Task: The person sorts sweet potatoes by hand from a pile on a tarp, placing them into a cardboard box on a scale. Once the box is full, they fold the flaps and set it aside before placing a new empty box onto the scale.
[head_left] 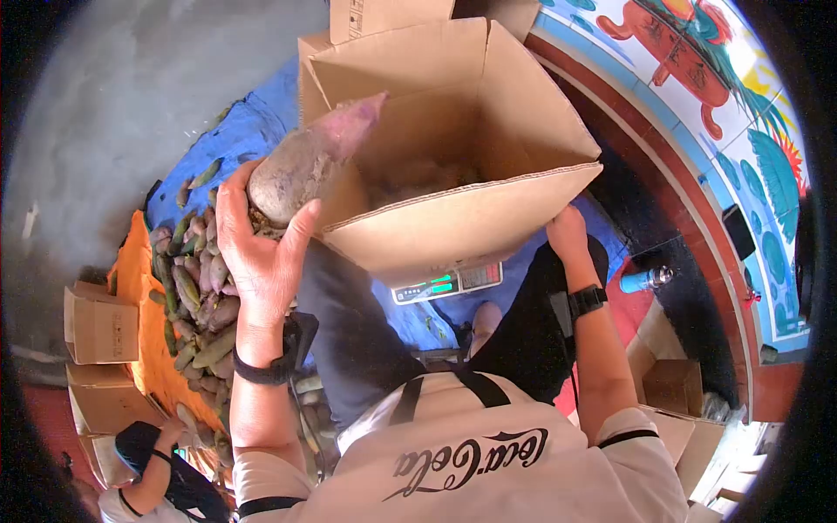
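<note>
My left hand [266, 253] is closed around a large, dirt-covered radish [301, 170], pale with a pink-purple tip, tilted up toward the right. It is held at the left side of an open cardboard box [462, 209], its tip in front of the opening. My right hand [568, 231] is at the box's near right corner, seemingly gripping it, with its fingers partly hidden. Inside the box, the contents are dim and hard to make out. Under the box's near side sits a scale [449, 283] with a lit green display.
A heap of green and purple radishes [205, 288] lies left on blue and orange sheets. Small cartons [100, 327] stand farther left. Another person [153, 479] is at bottom left. To the right are a blue bottle [645, 279], another carton [673, 386] and a painted tile wall [732, 166].
</note>
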`<state>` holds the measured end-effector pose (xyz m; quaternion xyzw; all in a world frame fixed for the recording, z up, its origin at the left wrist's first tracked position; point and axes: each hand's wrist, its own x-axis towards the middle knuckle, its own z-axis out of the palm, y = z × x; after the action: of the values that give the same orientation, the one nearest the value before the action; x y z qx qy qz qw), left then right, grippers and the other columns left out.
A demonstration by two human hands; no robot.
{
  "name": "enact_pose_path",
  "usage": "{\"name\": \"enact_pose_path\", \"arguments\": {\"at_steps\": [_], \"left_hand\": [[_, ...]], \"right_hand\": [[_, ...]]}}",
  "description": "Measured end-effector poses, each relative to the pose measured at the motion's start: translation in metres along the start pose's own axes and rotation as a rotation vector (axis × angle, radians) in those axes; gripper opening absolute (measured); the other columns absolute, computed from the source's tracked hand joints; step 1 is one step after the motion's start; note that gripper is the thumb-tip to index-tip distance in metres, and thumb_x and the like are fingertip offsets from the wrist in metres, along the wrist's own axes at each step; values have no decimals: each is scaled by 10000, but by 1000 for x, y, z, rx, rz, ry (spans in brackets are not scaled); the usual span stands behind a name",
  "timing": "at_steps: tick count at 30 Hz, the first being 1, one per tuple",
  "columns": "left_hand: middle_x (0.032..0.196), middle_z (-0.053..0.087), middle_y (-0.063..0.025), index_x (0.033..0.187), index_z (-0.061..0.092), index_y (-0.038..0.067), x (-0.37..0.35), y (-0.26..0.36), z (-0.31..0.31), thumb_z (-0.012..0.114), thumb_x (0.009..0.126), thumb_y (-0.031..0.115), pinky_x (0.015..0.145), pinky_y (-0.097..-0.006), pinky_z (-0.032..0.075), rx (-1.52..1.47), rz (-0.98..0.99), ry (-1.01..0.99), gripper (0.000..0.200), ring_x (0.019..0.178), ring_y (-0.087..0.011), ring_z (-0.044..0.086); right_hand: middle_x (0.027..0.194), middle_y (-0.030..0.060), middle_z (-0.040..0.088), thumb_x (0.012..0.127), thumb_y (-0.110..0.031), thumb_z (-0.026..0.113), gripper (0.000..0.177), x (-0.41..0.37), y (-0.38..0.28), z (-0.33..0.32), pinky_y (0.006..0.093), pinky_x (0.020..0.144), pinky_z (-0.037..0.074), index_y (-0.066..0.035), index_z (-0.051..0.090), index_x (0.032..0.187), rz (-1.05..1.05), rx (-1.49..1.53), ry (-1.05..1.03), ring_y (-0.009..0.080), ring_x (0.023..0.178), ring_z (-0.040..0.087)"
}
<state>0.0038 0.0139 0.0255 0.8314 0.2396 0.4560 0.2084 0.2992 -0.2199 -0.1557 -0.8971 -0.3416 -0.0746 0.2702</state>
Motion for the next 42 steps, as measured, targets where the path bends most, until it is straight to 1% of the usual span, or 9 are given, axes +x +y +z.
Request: {"name": "enact_pose_path", "arguments": {"at_steps": [5,9,12,17,19,21,31,37,42], "left_hand": [[1042,521,-126,1064,494,22,4,6,6,721,574,77,845,-373,374,113,187,-10,543,935,-285,485],[1063,503,-116,1118,479,25,5,9,12,678,610,29,895,-333,366,121,196,-59,545,1002,-245,477],[1079,525,-140,1066,511,17,3,4,20,656,640,-15,861,-332,407,25,233,-122,451,1016,-288,496],[1053,551,-147,1066,518,4,-9,-5,18,615,724,42,873,-340,393,13,131,-108,358,1011,-282,510],[1080,551,-119,1099,516,2,-15,-16,12,551,819,211,892,-326,369,64,130,-38,350,1009,-225,508],[1058,549,-146,1089,504,-15,-24,-26,6,542,802,124,893,-347,368,71,102,-32,321,1017,-269,506],[895,574,-173,944,557,-21,-116,-128,-27,512,826,162,766,-359,421,211,-344,-111,223,832,-314,549],[868,576,-192,870,567,-13,-201,-192,-35,530,793,159,716,-389,433,325,-483,-313,192,795,-357,544],[880,601,-161,879,591,32,-286,-249,-36,572,761,200,740,-376,450,358,-786,-578,206,853,-323,565]], "right_hand": [[822,214,577,724,-73,495,161,2,1,3,451,673,439,-17,597,835,-9,21,10,392,792,544],[813,214,577,723,-80,501,154,2,-7,-2,452,673,437,-16,601,820,22,18,-6,391,790,545],[810,218,576,723,-86,504,153,1,-6,-1,454,673,436,-15,603,815,22,20,4,392,786,545],[810,226,573,723,-88,504,155,1,0,2,460,676,434,-5,598,813,69,8,-3,398,787,543],[810,227,573,721,-86,505,156,0,1,0,461,676,433,-3,597,817,44,-2,-9,399,787,543],[809,227,573,719,-85,507,158,1,3,1,461,675,433,-2,596,821,16,-9,-12,400,787,542],[818,219,580,714,-83,499,166,3,-2,-3,459,692,434,-20,605,826,27,-33,-37,394,785,546],[815,225,575,715,-84,502,171,2,3,1,465,695,424,-23,600,841,20,-51,-19,405,790,537],[812,226,575,713,-80,505,160,2,3,1,469,692,421,-21,595,831,1,-26,13,407,787,535]]}}
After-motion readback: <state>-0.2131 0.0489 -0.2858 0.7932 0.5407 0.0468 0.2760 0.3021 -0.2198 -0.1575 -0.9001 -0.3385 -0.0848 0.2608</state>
